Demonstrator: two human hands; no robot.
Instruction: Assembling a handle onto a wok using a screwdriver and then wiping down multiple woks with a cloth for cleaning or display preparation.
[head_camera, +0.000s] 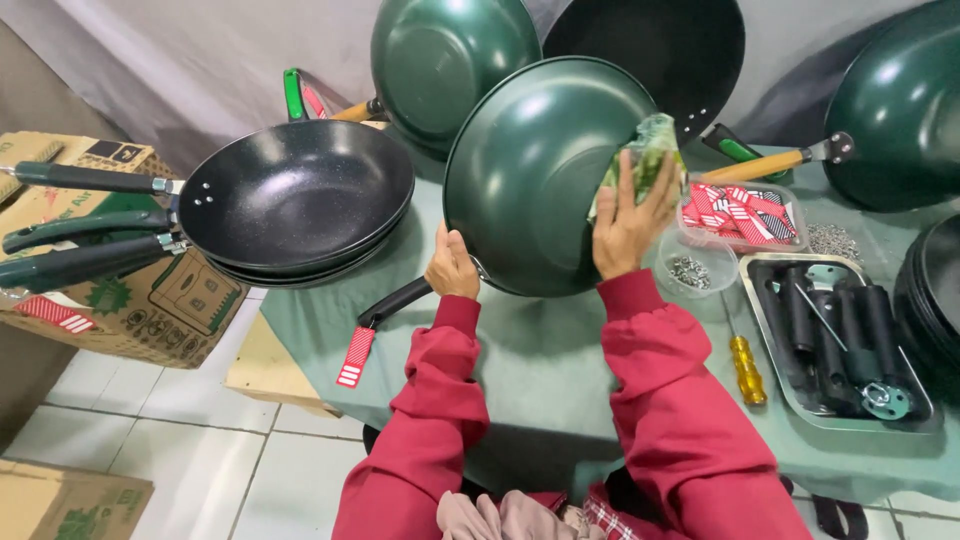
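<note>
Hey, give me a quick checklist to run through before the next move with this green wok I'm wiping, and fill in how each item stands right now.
1. Left hand grips the green wok at its rim by the handle: ok.
2. Right hand presses the cloth on the wok's outer side: ok.
3. Black handle with the red-and-white tag is fitted: ok; tightness: cannot tell.
4. Outer surface free of marks: cannot tell, glare.
5. Yellow screwdriver lies flat on the table, apart from the hands: ok.
6. Stacked pans sit level on the cardboard box: ok.
</note>
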